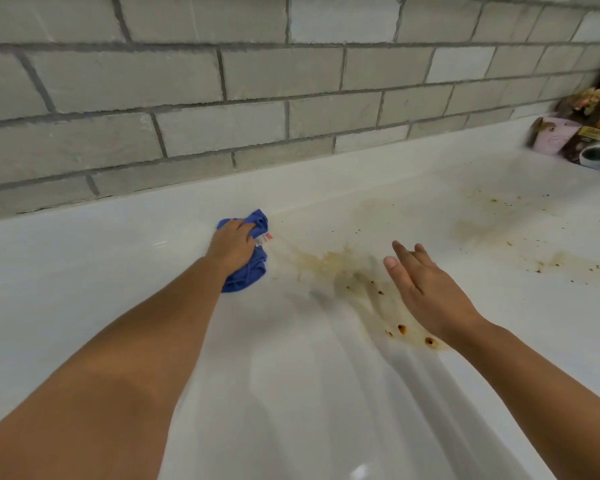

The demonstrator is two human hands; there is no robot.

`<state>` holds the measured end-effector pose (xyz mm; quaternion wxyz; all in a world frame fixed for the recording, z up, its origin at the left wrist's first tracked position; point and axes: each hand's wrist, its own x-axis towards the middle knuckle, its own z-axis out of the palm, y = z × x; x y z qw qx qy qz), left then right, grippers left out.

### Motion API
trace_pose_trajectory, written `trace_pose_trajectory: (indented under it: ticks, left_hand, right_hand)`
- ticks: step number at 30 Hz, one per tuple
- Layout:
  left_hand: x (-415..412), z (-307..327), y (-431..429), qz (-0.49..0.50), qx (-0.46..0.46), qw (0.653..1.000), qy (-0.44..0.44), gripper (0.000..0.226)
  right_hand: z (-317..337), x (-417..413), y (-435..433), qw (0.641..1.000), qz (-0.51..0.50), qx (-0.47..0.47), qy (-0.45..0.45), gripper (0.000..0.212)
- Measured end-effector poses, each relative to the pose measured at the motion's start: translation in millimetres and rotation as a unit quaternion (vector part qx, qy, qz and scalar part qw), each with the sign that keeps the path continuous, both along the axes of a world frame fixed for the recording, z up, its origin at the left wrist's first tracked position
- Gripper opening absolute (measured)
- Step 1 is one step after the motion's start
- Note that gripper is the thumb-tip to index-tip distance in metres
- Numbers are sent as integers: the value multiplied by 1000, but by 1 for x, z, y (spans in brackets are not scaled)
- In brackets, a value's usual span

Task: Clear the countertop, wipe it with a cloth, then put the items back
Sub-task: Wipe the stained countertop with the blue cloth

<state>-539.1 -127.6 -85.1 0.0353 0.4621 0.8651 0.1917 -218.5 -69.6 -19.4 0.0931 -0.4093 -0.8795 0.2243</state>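
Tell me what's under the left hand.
A bunched blue cloth lies under the left hand, on the white countertop, its tag poking out. The countertop beneath the cloth is covered, so any stain there can't be seen.

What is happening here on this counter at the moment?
A person is wiping a white countertop. The left hand grips a blue cloth and presses it on the surface near the tiled wall. The right hand is open, held over brown stains that are not yet wiped. Some coffee boxes stand at the far right by the wall.
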Motion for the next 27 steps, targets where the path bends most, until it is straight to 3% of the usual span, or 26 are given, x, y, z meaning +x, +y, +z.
trace_pose_trajectory:
  ticks: [2, 4, 7, 11, 14, 18, 20, 24, 27]
  left_hand:
    - [26, 2, -5, -31, 19, 999, -5, 42]
    - [66, -3, -14, -132, 36, 991, 10, 49]
    - [97, -6, -35, -215, 37, 976, 13, 43]
    - [46, 3, -18, -137, 61, 989, -7, 68]
    - [10, 3, 5, -57, 9, 998, 21, 42]
    - [5, -2, 24, -5, -24, 997, 68, 40]
    - [23, -5, 24, -27, -33, 996, 74, 41]
    - [69, -11, 3, -177, -40, 982, 54, 46]
    - [54, -1, -1, -132, -101, 981, 104, 47]
  right_hand:
    - [0, 2, 2, 1000, -4, -9, 0, 62]
    - [-2, -4, 0, 1000, 0, -20, 5, 62]
    - [-5, -17, -6, 999, 19, -24, 9, 61]
    - [-2, -21, -6, 999, 33, -13, 16, 60]
    - [3, -8, -1, 1000, 26, 0, 10, 61]
    - [5, 11, 8, 1000, 1, -4, 5, 61]
    - [3, 14, 7, 1000, -2, -15, 4, 61]
    - [2, 5, -1, 1000, 9, -23, 11, 61]
    - [4, 4, -5, 1000, 17, -20, 13, 60]
